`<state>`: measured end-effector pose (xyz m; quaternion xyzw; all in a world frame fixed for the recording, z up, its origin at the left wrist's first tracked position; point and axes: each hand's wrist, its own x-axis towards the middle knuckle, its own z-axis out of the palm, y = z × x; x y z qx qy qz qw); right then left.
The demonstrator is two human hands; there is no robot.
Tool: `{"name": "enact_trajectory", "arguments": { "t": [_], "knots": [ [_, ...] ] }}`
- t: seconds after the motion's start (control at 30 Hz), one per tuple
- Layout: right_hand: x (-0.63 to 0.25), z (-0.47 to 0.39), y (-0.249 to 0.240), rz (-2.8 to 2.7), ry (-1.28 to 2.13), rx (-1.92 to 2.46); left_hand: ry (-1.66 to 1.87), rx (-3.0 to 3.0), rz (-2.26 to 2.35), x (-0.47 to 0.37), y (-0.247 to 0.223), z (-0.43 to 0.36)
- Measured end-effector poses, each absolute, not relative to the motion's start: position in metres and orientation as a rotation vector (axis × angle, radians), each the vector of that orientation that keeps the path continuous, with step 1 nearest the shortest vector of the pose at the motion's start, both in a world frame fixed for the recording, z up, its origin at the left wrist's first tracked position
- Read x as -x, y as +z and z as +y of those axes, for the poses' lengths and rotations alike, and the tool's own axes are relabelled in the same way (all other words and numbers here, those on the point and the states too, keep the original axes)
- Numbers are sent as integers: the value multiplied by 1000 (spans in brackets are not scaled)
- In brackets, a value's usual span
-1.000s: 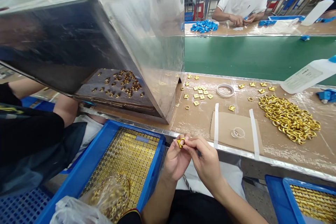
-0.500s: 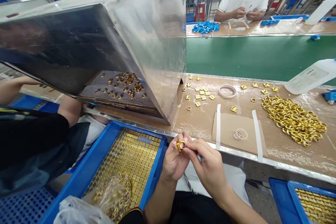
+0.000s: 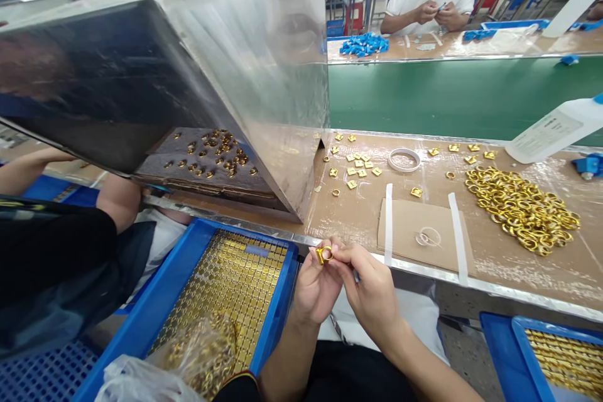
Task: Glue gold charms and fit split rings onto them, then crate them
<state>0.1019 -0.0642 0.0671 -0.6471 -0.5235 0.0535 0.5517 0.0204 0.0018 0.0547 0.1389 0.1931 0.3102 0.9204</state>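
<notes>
A gold ring with a square face is pinched between both hands in front of the table's edge. My left hand grips it at the square face, palm turned up. My right hand has its thumb and forefinger closed on the right side of the band. Beyond the hands, a cardboard piece is taped to the table, with a loop of clear thread on it. A large pile of gold rings lies to the right. Small square gold pieces are scattered behind the cardboard.
A metal hood stands at the left over more rings. Below it is a blue crate of gold pieces with a plastic bag. A white bottle leans at right. Another blue tray is lower right. People sit opposite and at left.
The view has shifted slightly. The ring has turned a little between my fingers, and both hands still hold it. The hands of the person opposite have moved a little.
</notes>
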Motion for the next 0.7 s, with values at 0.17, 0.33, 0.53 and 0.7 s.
{"name": "enact_trajectory", "arguments": {
  "t": [0.17, 0.33, 0.53, 0.7],
  "knots": [
    [-99, -64, 65, -1214, 91, 1536, 658, -295, 395, -22, 55, 1],
    [-96, -64, 65, -1192, 110, 1516, 658, -345, 409, -19, 51, 0],
    [-96, -61, 64, -1195, 103, 1490, 661, -343, 414, -17, 49, 1],
    [-96, -60, 64, -1185, 88, 1457, 673, -357, 410, -17, 48, 1]
  ]
}}
